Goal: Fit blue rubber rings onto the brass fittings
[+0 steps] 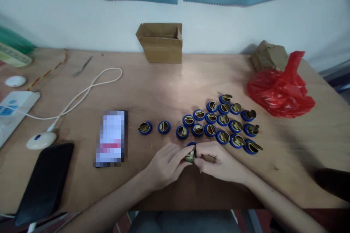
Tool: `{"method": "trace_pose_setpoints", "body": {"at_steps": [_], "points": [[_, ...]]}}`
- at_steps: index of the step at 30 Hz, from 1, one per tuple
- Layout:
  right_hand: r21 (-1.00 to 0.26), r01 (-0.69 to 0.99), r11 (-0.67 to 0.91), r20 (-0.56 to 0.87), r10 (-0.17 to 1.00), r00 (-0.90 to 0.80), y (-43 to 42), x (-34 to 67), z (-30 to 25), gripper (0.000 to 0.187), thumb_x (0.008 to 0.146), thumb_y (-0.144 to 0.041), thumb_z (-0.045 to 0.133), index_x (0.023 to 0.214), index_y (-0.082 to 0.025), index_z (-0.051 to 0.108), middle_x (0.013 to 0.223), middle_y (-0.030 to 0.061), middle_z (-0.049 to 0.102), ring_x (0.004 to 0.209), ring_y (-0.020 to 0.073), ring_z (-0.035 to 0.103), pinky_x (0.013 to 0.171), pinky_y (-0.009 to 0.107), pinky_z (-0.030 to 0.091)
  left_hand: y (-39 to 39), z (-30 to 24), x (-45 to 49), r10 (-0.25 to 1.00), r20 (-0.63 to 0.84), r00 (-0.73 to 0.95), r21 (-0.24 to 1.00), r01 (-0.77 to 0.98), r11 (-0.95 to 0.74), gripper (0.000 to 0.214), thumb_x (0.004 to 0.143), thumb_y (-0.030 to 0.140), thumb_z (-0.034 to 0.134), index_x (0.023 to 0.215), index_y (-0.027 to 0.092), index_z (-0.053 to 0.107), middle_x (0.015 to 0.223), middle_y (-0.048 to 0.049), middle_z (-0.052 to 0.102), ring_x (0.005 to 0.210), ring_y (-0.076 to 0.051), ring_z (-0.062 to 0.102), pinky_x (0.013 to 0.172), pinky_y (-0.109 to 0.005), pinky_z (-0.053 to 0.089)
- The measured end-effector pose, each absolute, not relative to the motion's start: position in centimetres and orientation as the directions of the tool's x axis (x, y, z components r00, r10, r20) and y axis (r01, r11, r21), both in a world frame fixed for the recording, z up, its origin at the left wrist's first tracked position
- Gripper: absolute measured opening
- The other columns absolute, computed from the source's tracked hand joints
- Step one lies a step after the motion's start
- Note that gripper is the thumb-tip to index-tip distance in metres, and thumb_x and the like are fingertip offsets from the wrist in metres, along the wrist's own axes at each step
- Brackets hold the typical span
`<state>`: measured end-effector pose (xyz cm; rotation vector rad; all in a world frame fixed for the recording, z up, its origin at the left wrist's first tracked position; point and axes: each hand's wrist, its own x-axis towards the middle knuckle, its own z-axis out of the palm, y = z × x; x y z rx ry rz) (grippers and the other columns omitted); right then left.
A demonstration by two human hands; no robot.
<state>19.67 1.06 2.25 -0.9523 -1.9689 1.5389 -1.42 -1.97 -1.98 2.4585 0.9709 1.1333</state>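
Note:
At the front of the table, my left hand (166, 165) pinches a small round blue-rimmed piece with a brass-coloured metal fitting (190, 156) between thumb and fingers. My right hand (218, 162) has its fingertips closed at the right edge of that same piece, which is partly covered by both hands. Just beyond my hands lie several similar round blue pieces (197, 130) with brass-coloured fittings, many with a flap standing tilted up. Two more of these, a left one (145, 127) and its neighbour (164, 127), lie apart from the group.
An open cardboard box (164, 49) stands at the back. To the right are a tied red plastic bag (281, 93) and a brown package (269, 56). On the left lie a lit phone (111, 138), a black phone (45, 180), a white cable (90, 87) and a power strip (19, 109).

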Motion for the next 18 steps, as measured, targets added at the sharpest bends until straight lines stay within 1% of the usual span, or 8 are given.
{"method": "trace_pose_setpoints", "body": {"at_steps": [4,7,10,13,15,18], "points": [[-0.969,0.226,0.097,-0.082,0.738,-0.670,0.91,19.83,2.08,0.030,0.093,-0.020,0.055,0.062,-0.018,0.053,0.059,-0.0046,0.051,0.055,0.0083,0.043,0.053,0.022,0.031,-1.95,-1.87,-1.31,0.678,0.574,0.460,0.498,0.461,-0.735,0.032,0.100,0.020,0.055,0.128,0.007,0.054,0.091,-0.0116,0.075,0.075,-0.021,0.069,0.067,-0.034,0.058],[-0.978,0.208,0.033,-0.116,0.739,-0.664,0.81,19.86,1.96,0.032,0.092,-0.022,0.057,0.061,-0.018,0.053,0.057,-0.0038,0.054,0.053,0.0090,0.045,0.052,0.023,0.031,-1.94,-1.62,-1.28,0.668,0.584,0.461,0.492,0.453,-0.743,0.034,0.098,0.022,0.057,0.129,0.006,0.054,0.089,-0.0121,0.075,0.075,-0.021,0.070,0.067,-0.034,0.059],[-0.986,0.154,-0.063,-0.153,0.714,-0.683,0.91,19.87,2.06,0.032,0.092,-0.025,0.055,0.061,-0.018,0.054,0.058,-0.0015,0.059,0.053,0.0101,0.047,0.053,0.024,0.033,-1.90,-1.37,-1.33,0.659,0.590,0.467,0.476,0.457,-0.751,0.035,0.100,0.025,0.055,0.129,0.007,0.052,0.092,-0.0131,0.075,0.078,-0.022,0.071,0.069,-0.035,0.061],[-0.982,0.073,-0.175,-0.173,0.669,-0.723,1.09,19.95,2.24,0.033,0.092,-0.028,0.052,0.061,-0.018,0.055,0.057,0.0005,0.063,0.052,0.0113,0.052,0.053,0.024,0.035,-1.82,-1.40,-1.45,0.662,0.589,0.463,0.479,0.460,-0.748,0.036,0.102,0.031,0.049,0.130,0.009,0.051,0.099,-0.0144,0.075,0.087,-0.024,0.074,0.076,-0.036,0.063],[-0.971,0.028,-0.238,-0.181,0.653,-0.736,1.16,20.03,2.26,0.033,0.093,-0.031,0.052,0.062,-0.019,0.053,0.055,0.0001,0.062,0.051,0.0116,0.053,0.052,0.024,0.035,-1.81,-1.64,-1.54,0.670,0.585,0.457,0.499,0.448,-0.742,0.038,0.102,0.035,0.048,0.132,0.011,0.049,0.104,-0.0150,0.075,0.094,-0.024,0.075,0.081,-0.037,0.064],[-0.964,0.011,-0.265,-0.187,0.650,-0.737,1.16,20.11,2.11,0.037,0.093,-0.038,0.055,0.062,-0.018,0.054,0.055,-0.0005,0.061,0.049,0.0108,0.049,0.050,0.024,0.032,-1.98,-2.21,-1.63,0.685,0.571,0.452,0.550,0.409,-0.728,0.044,0.101,0.037,0.050,0.138,0.013,0.044,0.115,-0.0181,0.073,0.108,-0.026,0.072,0.088,-0.038,0.063]]}}
